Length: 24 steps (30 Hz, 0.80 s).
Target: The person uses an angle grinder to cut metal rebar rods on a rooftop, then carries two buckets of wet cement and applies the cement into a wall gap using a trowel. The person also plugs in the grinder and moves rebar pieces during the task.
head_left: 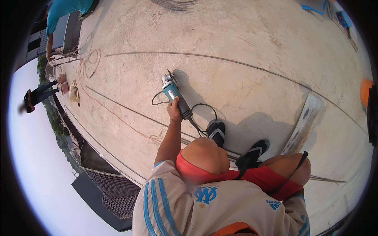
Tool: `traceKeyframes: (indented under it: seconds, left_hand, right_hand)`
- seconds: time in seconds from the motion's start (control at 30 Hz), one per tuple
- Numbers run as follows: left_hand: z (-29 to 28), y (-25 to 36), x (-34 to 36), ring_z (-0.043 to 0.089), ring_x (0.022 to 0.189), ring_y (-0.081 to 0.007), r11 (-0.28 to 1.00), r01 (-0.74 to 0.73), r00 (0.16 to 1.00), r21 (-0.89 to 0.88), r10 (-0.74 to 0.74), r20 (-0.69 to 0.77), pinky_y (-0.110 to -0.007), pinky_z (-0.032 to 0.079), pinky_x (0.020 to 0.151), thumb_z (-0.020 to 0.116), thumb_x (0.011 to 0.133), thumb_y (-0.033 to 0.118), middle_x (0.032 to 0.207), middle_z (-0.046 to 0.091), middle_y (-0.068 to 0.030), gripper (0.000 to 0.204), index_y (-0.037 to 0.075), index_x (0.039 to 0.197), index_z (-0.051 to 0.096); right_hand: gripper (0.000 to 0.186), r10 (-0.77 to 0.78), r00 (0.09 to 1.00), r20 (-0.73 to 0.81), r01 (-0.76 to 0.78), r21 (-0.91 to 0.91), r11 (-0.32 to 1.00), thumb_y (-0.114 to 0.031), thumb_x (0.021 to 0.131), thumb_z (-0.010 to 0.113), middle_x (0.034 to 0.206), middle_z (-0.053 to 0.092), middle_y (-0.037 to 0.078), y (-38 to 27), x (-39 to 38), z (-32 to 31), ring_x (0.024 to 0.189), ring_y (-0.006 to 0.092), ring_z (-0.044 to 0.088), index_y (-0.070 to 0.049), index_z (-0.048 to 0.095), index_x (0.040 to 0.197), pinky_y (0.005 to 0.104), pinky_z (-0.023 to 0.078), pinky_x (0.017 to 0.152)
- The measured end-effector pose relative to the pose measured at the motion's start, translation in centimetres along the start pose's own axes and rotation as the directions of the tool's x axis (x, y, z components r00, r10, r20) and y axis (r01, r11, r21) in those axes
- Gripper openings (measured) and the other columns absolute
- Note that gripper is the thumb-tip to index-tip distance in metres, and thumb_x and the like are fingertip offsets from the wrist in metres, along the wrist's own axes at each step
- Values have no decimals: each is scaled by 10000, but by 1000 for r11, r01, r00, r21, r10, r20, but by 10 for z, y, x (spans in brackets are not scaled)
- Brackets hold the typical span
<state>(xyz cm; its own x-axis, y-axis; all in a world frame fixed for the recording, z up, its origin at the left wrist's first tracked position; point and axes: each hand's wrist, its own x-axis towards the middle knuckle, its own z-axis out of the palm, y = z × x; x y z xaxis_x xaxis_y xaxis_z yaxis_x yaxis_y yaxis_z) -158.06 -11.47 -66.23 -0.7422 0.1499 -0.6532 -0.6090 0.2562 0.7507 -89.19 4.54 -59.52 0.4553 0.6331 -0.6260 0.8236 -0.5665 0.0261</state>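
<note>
My left hand [174,111] is wrapped round the body of a teal and black angle grinder [172,91], held out over the concrete beyond my left knee. The grinder's silver head and thin disc point away from me. A black cord [208,104] loops from its rear end down toward my foot. My right arm bends down beside my right knee, and its hand is hidden from sight. The nearest long steel bar [134,111] runs along the floor to the left of the grinder, and another curved bar [204,56] lies beyond it.
My sandalled feet [216,133] rest on the concrete floor [236,92]. A pale plank [302,124] lies to the right. At the far left, one person in teal [65,11] bends over and another [39,93] stands near the roof edge. Coiled rope [91,65] lies near them.
</note>
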Motion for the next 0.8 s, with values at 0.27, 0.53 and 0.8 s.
traceKeyframes:
  seconds: [0.27,0.53,0.8]
  left_hand:
    - [17,-3,0,595,833,-186,981,-89,995,173,81,57,-313,489,759,742,787,343,991,601,-109,580,-38,1163,518]
    - [34,-11,-8,644,963,-353,585,-134,973,800,230,-6,-422,539,753,779,711,422,1068,611,-255,814,-91,1246,444]
    - [87,102,-61,653,556,-217,141,-313,881,939,-325,343,-335,531,497,733,794,402,775,671,-151,663,-20,1270,549]
  right_hand:
    - [510,-1,1000,-9,1,23,1000,-269,773,676,1009,647,268,20,-13,5,947,426,643,-1,483,1162,483,500,831]
    - [514,-40,999,11,39,32,999,-275,762,681,1005,649,266,28,1,6,942,425,644,0,486,1151,484,502,831]
    - [518,-11,1000,24,9,62,998,-281,751,686,1001,651,264,8,20,18,937,425,645,0,489,1139,485,504,832]
